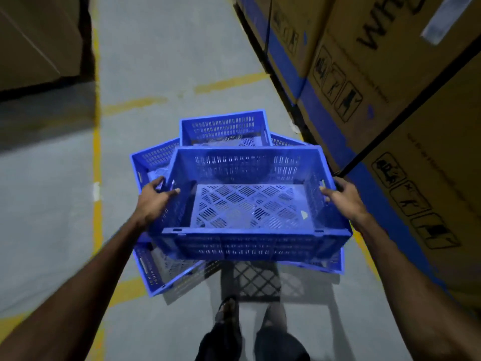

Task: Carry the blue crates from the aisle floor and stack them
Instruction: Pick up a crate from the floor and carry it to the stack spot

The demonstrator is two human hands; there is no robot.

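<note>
Grey aisle floor is running up frame, cartons lining the right. Left hand and right hand are gripping opposite end walls of the blue crate at centre, probably for level carrying. It's hanging over more crates on the floor.

Empty blue crate above floor crates

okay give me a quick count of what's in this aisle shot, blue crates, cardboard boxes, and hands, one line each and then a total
Blue crates: 4, the held crate, a far crate, a left crate and a near-left floor crate; a blue edge at right may be another.
Cardboard boxes: at least 5, right stack, left box.
Hands: 2, left hand, right hand.
Total: 11 at least.
</note>
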